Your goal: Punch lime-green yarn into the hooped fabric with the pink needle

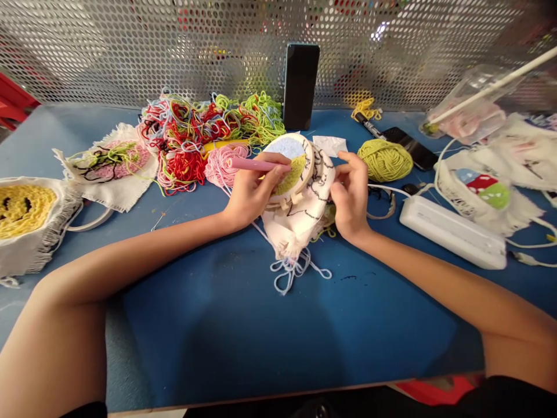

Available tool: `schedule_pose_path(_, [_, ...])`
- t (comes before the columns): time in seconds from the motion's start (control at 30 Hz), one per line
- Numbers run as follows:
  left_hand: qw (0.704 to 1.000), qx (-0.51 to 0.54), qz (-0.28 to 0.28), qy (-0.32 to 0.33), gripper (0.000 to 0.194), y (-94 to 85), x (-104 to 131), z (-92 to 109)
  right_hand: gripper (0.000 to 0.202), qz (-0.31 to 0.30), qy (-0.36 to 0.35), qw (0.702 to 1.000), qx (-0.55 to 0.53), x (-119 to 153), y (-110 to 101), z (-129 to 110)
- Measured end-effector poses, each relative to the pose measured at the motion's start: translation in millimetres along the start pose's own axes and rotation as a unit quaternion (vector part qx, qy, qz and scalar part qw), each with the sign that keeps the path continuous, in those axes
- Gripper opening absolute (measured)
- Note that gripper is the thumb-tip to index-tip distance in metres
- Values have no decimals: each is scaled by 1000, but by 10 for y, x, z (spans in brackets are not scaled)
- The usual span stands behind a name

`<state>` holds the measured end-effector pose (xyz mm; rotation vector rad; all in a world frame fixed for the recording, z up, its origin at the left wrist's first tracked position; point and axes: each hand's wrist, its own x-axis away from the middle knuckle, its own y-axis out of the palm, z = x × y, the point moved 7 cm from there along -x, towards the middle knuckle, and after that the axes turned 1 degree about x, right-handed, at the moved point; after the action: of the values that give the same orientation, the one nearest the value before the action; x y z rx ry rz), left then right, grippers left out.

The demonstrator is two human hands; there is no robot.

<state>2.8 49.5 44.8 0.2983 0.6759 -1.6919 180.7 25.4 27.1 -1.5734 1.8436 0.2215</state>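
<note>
The embroidery hoop [307, 170] was at twelve o'clock from me, over the blue surface [243, 325], between my hands. My left hand [252, 194] gripped a pink pen-like tool [250, 165], light and smooth by its look, best pinched low near the worked yarn. My right hand [352, 200] was half-curled at the cloth's three o'clock edge; I couldn't tell whether it gripped. The hoop looked light and stiff, its rim the sound hold; the white cloth [285, 229], soft and floppy, drooped toward six o'clock, where pale loose strands [285, 281] could snag.
</note>
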Motion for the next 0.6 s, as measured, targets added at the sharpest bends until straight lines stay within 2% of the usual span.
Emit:
schedule_pose_path(0.1, [1000,20,22,-3,26,-34,-21,31,59,-45,-33,998,-4,-6,86,-49])
schedule_pose_path(0.2, [999,17,40,23,26,-91,-42,147,50,-56,-51,997,-7,-115,59,-87])
schedule_pose_path(0.33, [997,5,71,42,29,-189,-54,329,39,-19,-120,991,50,-372,-207,-305])
schedule_pose_path(0.4, [996,15,75,35,30,-209,-48,396,42,2,-149,980,130,-462,-360,-457])
schedule_pose_path(0.47, [997,33,64,20,30,-193,-41,427,43,64,-184,948,253,-468,-506,-637])
schedule_pose_path(0.5, [998,42,54,11,30,-175,-39,427,36,81,-214,930,287,-433,-528,-734])
schedule_pose_path(0.57, [997,60,37,-7,29,-133,-33,400,18,43,-255,922,289,-329,-441,-858])
schedule_pose_path(0.6, [997,68,31,-15,29,-111,-29,376,18,-11,-228,937,266,-292,-349,-838])
